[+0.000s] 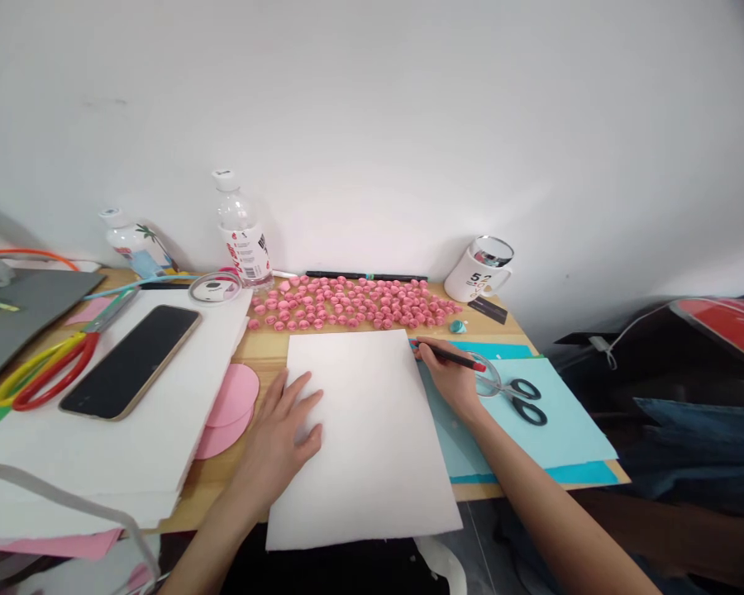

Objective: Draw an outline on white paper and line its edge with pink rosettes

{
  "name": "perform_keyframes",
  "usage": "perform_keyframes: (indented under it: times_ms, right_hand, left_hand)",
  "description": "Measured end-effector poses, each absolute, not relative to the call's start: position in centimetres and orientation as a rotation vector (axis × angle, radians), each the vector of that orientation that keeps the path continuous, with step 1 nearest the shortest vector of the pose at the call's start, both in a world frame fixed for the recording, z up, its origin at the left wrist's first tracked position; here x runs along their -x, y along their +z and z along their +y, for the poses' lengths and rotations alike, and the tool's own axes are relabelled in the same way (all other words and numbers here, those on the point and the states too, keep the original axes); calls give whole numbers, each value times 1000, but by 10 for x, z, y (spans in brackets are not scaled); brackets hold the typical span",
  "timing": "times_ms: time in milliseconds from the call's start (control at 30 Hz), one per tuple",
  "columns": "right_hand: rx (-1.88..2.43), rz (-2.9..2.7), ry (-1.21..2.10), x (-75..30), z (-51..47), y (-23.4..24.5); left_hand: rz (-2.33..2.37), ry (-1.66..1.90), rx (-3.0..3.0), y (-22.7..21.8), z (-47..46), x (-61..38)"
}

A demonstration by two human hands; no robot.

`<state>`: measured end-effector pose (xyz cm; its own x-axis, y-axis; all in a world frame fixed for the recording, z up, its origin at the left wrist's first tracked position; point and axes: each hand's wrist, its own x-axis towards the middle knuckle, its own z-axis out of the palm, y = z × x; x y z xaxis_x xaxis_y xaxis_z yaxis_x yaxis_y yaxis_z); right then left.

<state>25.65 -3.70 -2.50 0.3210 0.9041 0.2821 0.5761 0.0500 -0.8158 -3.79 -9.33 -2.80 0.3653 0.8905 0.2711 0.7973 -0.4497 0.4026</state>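
Note:
A blank white sheet of paper (360, 446) lies in front of me, its near edge jutting past the table's edge. My left hand (282, 434) rests on the sheet's left side, fingers spread. At the upper right edge of the paper, my right hand (450, 376) is closed around a black pen (452, 354) with a red end. The pen's other end is partly covered by the fingers. Beneath and beside that hand are light blue sheets (558, 430), with black-handled scissors (521, 395) and a clear round ring (488, 376) on them.
Many pink folded paper pieces (360, 302) spread along the back, between a water bottle (245, 235) and a white mug (480, 268). On the left, a phone (133, 359) and red-yellow scissors (55, 364) lie on white sheets (161, 446). Pink paper circles (229, 405) sit beside them.

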Motion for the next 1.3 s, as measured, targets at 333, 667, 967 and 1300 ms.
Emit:
perform_keyframes:
  times_ms: [333,667,967,1300]
  right_hand:
    - [1612,-1418,370,-257,-38,-30]
    - [1603,-1442,344,-254,-44,-25]
    - [1609,-1416,356,-252,-55,-23]
    - [1639,-1395,392,-250,-71,-17]
  left_hand:
    - [1525,647,-2428,-28,-93,39]
    - [1522,660,-2426,-29,-93,39]
    - [1528,696,-2413,-30,-93,38]
    - [1518,640,-2386,-31,-92,39]
